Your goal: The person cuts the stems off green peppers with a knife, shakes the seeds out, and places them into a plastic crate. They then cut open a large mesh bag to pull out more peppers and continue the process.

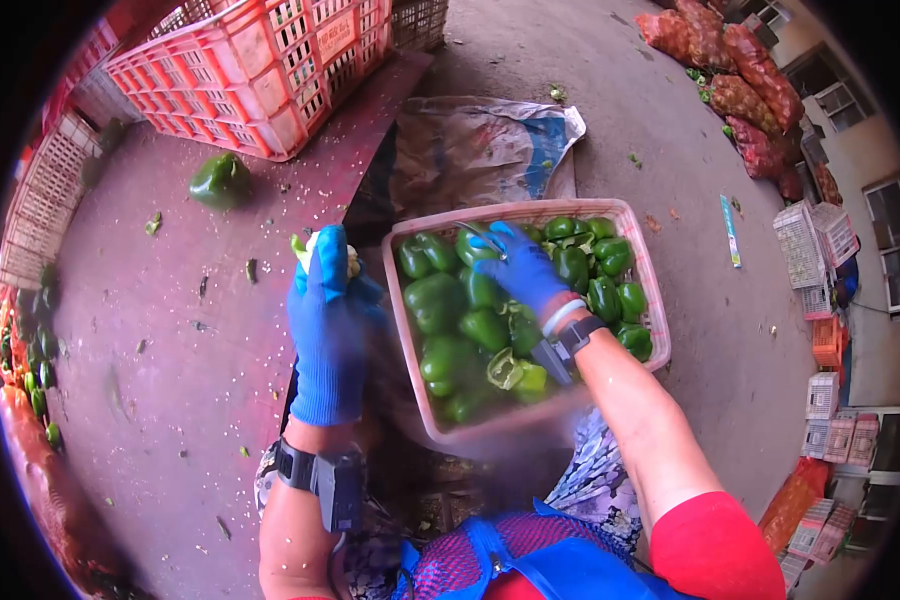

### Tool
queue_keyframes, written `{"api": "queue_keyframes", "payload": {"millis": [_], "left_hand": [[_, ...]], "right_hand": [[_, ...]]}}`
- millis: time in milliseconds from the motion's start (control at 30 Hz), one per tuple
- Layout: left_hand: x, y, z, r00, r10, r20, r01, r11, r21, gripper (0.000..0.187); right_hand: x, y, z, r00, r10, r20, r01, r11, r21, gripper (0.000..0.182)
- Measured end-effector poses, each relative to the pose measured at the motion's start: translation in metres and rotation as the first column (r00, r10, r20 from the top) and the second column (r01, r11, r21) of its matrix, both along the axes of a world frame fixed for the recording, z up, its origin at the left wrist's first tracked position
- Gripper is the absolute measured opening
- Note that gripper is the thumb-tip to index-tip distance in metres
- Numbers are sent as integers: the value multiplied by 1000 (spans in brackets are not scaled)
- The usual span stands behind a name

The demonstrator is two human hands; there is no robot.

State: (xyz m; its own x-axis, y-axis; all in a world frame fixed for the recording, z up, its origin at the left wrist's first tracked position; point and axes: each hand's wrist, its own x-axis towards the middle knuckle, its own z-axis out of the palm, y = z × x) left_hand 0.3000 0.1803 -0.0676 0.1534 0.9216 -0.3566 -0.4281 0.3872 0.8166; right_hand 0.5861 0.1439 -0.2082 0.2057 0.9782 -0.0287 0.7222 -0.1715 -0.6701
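My left hand [328, 330], in a blue glove, is closed round a small pale and green pepper piece [354, 262] beside the crate's left edge. Over the crate, my right hand [522, 268], also gloved in blue, has its fingers bent among the peppers; a thin dark object [485, 240] shows at its fingertips, too small to name. The pink plastic crate [653, 290] holds several green peppers [436, 303]. A cut-open pepper [505, 370] lies near its front. One whole green pepper [220, 182] sits on the reddish surface at the left.
A large red-and-white crate [270, 80] stands at the upper left, on the reddish surface [170, 400] strewn with scraps. A crumpled sack [470, 150] lies beyond the pepper crate. Filled red mesh sacks [760, 75] and stacked crates [805, 245] line the right side.
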Motion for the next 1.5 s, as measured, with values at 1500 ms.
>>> {"api": "queue_keyframes", "payload": {"millis": [1500], "left_hand": [[41,-47,-30,735,-674,-80,677,721,147,15]], "right_hand": [[-46,-67,76,686,-111,-719,225,972,64,28]]}}
